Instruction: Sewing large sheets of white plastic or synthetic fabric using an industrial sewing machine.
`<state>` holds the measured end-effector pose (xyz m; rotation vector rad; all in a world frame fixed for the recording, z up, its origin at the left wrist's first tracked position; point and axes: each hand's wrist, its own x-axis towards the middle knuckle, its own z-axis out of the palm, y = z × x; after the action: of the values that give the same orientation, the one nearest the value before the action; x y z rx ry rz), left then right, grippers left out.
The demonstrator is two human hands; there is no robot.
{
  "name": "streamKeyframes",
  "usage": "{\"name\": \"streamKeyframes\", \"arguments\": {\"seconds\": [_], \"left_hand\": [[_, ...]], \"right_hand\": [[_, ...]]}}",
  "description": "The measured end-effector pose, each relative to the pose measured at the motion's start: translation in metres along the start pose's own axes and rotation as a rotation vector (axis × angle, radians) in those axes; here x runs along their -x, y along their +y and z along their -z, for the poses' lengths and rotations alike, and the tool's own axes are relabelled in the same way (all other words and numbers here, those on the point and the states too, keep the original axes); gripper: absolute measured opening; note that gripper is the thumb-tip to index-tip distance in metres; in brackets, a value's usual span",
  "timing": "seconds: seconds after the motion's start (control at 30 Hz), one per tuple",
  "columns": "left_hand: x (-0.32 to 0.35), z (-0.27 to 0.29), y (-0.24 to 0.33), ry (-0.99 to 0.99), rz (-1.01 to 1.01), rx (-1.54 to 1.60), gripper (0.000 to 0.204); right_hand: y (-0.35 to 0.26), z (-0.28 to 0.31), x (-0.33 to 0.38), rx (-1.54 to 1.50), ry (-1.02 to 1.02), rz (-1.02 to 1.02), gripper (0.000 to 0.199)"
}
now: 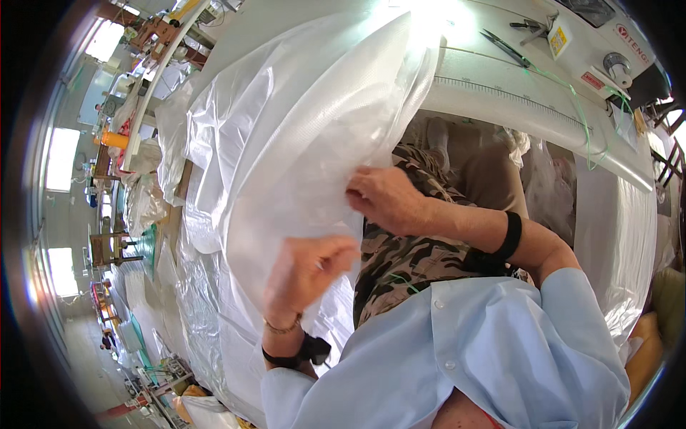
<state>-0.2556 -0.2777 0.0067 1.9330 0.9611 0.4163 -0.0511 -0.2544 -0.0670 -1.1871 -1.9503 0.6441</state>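
Observation:
A large translucent white plastic sheet (307, 154) drapes from the bright spot on the table down over the left side of my lap. My right hand (389, 201) is closed in a pinch at the sheet's near edge, over my camouflage-patterned apron. Lower and to the left, my left hand (304, 275) is over the same sheet, its fingers curled together and slightly blurred. Whatever those left fingers hold is hidden. Dark bands circle both wrists.
On the white worktable (486, 75), a dark pointed hand tool (504, 48) lies near a green thread (575, 107). A white sewing machine (597, 46) stands at the upper right. More crumpled plastic (207, 307) hangs at left. A plastic-wrapped white stack (607, 243) is at right.

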Motion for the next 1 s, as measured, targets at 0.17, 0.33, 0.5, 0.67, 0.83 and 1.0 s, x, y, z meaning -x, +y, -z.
{"name": "streamKeyframes", "arguments": {"seconds": [0.17,0.33,0.5,0.67,0.83,1.0], "left_hand": [[0.001,-0.041,-0.036,0.268,0.047,-0.443,0.040],[-0.010,-0.049,-0.062,0.593,-0.027,-0.225,0.052],[0.010,-0.038,-0.068,0.837,-0.055,-0.036,0.056],[0.036,-0.020,-0.067,1.102,-0.069,0.127,0.060],[0.030,0.014,0.002,1.352,-0.250,-0.553,0.069],[0.040,0.042,0.002,1.257,0.004,-0.893,0.064]], "right_hand": [[-0.042,0.002,-0.026,-0.144,0.048,0.184,0.011],[-0.080,0.002,-0.047,-0.315,0.090,0.258,0.012],[-0.131,0.042,-0.052,-0.581,0.259,0.711,0.011],[-0.139,0.050,-0.049,-0.722,0.264,0.829,0.010],[-0.068,0.010,-0.054,-0.152,0.068,0.640,0.025],[-0.026,0.009,-0.036,0.246,-0.085,0.654,0.030]]}}
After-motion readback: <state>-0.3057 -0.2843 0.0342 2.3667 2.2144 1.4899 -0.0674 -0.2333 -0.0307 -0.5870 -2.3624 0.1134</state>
